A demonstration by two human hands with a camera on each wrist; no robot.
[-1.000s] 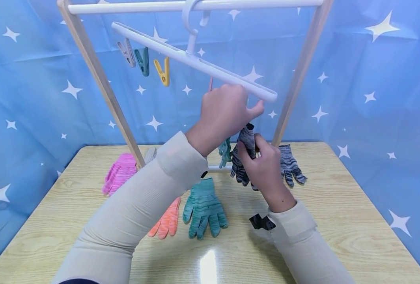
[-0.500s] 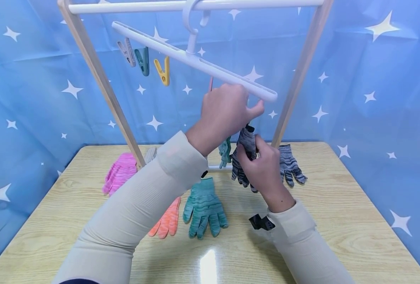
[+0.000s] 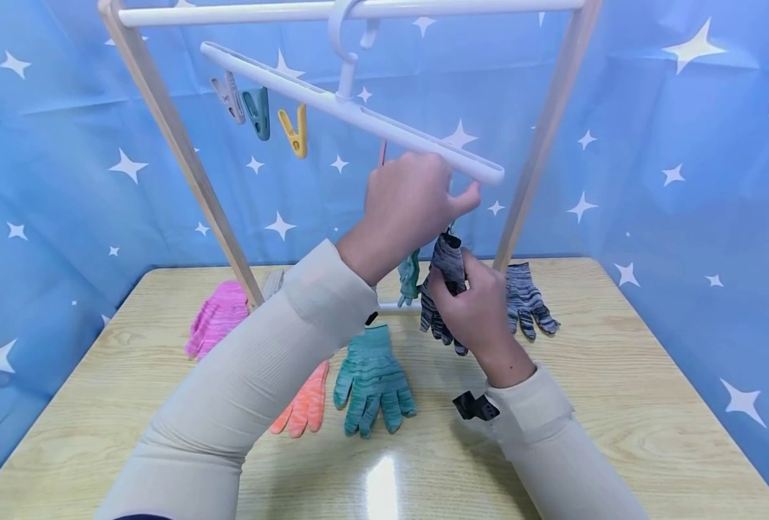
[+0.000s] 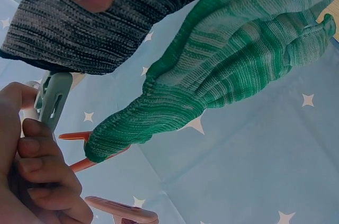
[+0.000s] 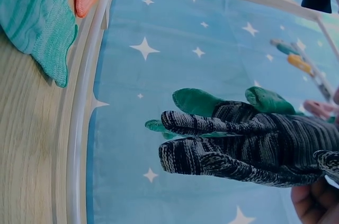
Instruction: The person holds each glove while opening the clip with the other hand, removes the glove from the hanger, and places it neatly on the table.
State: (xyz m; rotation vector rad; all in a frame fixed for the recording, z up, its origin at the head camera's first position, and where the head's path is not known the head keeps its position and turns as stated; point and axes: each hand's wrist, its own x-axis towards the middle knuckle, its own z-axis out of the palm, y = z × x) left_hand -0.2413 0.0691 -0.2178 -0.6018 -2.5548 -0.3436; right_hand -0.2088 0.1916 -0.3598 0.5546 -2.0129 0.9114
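My left hand (image 3: 413, 206) is raised under the right end of the white hanger (image 3: 352, 112). In the left wrist view its curled fingers hold a pale green clothespin (image 4: 54, 99), whose tip is right at the cuff edge of a black-and-grey knit glove (image 4: 79, 30). Below it, my right hand (image 3: 478, 307) grips that glove near the cuff; the glove's fingers dangle downward. Beside it a green knit glove (image 4: 175, 91) hangs by its bunched cuff from an orange clothespin (image 4: 79, 164). A pink clothespin (image 4: 124, 211) is nearby and pinches nothing visible.
Grey, dark green and yellow clothespins (image 3: 295, 131) hang on the hanger's left half. The wooden rack (image 3: 183, 152) stands on the table (image 3: 618, 404). Pink (image 3: 218, 314), orange (image 3: 306, 404), green (image 3: 374, 383) and black-and-grey gloves (image 3: 528, 300) lie there; the left sleeve partly covers the orange one.
The right hand has lowered the black-and-grey glove slightly, and more of its cuff shows below the left hand. The left hand stays at the hanger. The head view has shifted a little.
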